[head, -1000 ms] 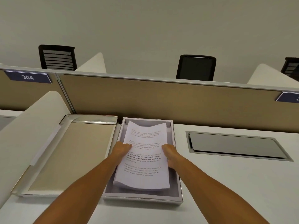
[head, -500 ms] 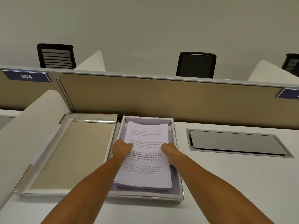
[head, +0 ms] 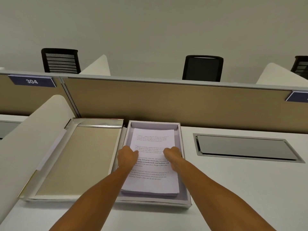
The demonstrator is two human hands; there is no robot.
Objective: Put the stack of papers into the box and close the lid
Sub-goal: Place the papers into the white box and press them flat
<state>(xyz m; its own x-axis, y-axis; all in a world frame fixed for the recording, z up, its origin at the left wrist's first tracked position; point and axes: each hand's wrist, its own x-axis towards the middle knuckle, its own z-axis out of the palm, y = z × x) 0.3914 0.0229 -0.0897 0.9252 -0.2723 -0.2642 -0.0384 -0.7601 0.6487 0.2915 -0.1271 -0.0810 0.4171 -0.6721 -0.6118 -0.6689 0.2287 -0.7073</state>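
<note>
A stack of white printed papers [head: 152, 182] lies flat inside a shallow silver-rimmed box [head: 186, 185] on the white desk. My left hand [head: 127, 157] grips the stack's left edge and my right hand [head: 172, 155] grips its right edge, both near the middle of the sheets with fingers curled under. The box's lid [head: 78, 160] lies open and flat to the left of the box, its beige inner face up.
A tan partition panel [head: 166, 100] runs right behind the box. A white curved side divider [head: 28, 135] rises at the left of the lid. A metal cable hatch [head: 245, 147] is set into the desk to the right. Black chairs stand beyond the partition.
The stack has come down from a bowed, lifted position to lie flat on the box floor. Both hands moved slightly forward and lower with it.
</note>
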